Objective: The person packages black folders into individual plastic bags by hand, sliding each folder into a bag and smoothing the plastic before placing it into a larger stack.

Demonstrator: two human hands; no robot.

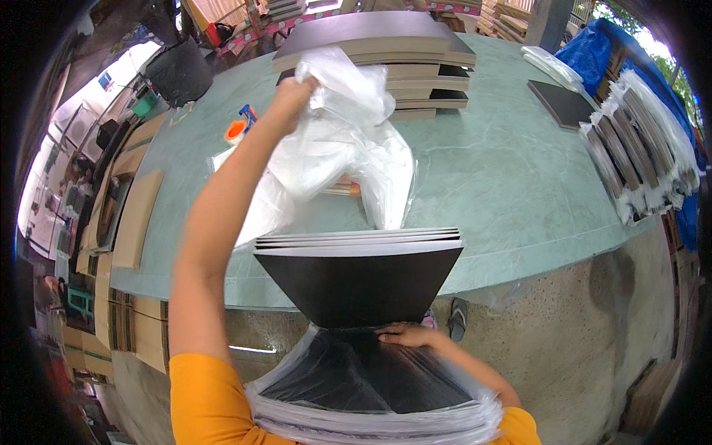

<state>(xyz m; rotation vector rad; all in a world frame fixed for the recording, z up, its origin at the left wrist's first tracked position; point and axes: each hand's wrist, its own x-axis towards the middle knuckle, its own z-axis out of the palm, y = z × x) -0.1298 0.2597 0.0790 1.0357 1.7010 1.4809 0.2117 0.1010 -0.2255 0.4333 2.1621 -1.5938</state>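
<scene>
our left hand (291,95) grips a clear plastic bag (348,148) far over the table (504,178); our right hand (406,335) rests flat and open on the near stack of black boards (360,285).

Pale green desk (504,178) in daylight, speckled concrete floor (586,334), blue tarp (593,52) at far right, stacked boards (415,59) at back, cardboard sheets (137,219) along left, black bucket (180,72).

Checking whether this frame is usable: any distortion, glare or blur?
Head view: fisheye bends the green table edge, corners are black; daylight blows out the upper right; clear plastic bag in the left hand glares white; right hand on the black boards is sharp.
</scene>
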